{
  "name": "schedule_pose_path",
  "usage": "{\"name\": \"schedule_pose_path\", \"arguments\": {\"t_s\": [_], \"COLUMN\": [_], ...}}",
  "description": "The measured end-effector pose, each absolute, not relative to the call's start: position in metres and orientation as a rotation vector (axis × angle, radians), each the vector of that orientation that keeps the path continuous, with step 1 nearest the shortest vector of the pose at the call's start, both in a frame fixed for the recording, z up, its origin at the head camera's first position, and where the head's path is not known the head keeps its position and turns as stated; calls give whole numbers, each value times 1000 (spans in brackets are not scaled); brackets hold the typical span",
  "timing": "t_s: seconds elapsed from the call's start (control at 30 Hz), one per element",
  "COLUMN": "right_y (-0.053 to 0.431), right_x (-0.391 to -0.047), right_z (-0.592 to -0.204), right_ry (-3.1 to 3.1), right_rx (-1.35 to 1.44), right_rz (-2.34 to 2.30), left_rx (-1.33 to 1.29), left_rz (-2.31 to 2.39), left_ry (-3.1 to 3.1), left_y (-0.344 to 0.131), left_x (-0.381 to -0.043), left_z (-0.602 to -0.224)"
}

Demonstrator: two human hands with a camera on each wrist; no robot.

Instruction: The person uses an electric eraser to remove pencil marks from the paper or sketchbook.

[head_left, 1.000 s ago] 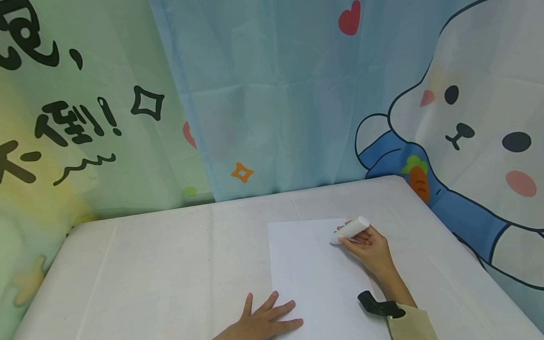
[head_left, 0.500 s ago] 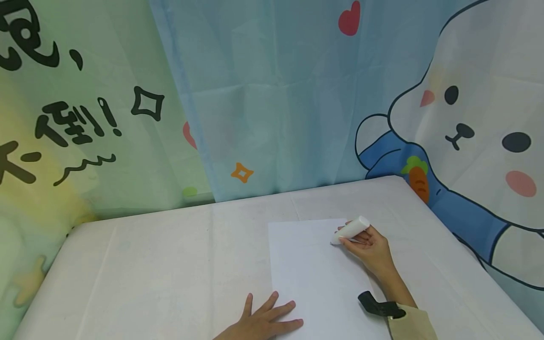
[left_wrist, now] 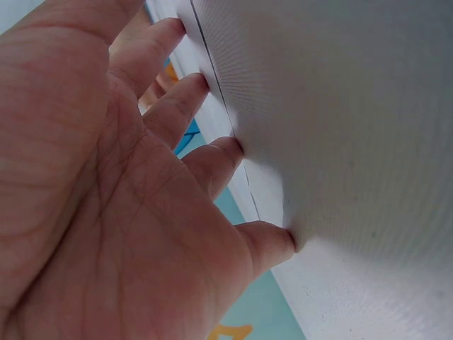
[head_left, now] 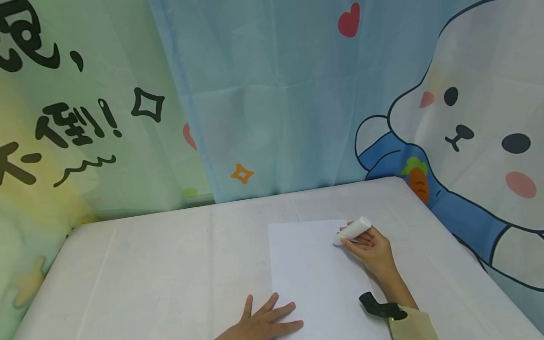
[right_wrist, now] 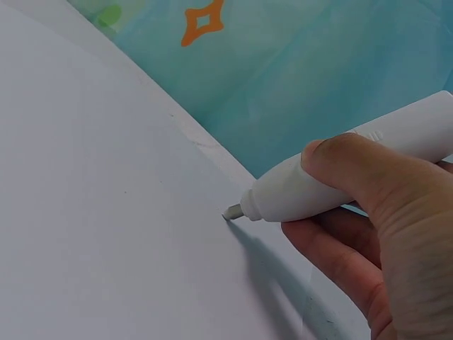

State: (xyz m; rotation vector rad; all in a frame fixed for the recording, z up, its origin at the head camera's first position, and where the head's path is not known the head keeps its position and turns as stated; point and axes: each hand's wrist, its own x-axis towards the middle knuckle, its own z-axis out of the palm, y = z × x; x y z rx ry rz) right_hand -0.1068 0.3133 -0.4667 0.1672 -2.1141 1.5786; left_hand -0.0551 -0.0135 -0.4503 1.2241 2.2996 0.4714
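Note:
My right hand [head_left: 374,252] pinches a thick white pen-shaped tool that looks like an electric eraser [right_wrist: 304,191] between thumb and fingers. It is tilted, and its thin grey tip is right at the surface of a white sheet of paper [head_left: 314,274], near the sheet's upper right in the head view. No marks stand out on the sheet there. My left hand [head_left: 261,326] lies spread over the paper's lower left edge. In the left wrist view, the fingertips [left_wrist: 272,241] rest on the white surface, holding nothing.
The paper lies on a table with a white cloth [head_left: 148,274]. Behind the table hangs a printed curtain [head_left: 272,104] with a cartoon animal at the right. A black strap [head_left: 380,308] sits at my right wrist, above a beige sleeve [head_left: 410,326].
My right hand and the electric eraser have shifted very slightly to the right. My left hand stays in place on the paper's edge.

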Motion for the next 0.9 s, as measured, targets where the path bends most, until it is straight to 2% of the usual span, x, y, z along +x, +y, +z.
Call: {"name": "schedule_pose_path", "arguments": {"t_s": [0.9], "right_y": [311], "right_x": [-106], "right_z": [-466], "right_ry": [-2066], "right_rx": [215], "right_rz": [1663], "left_rx": [1244], "left_rz": [468], "left_ry": [2306], "left_y": [-13], "left_x": [-55], "left_z": [-453]}}
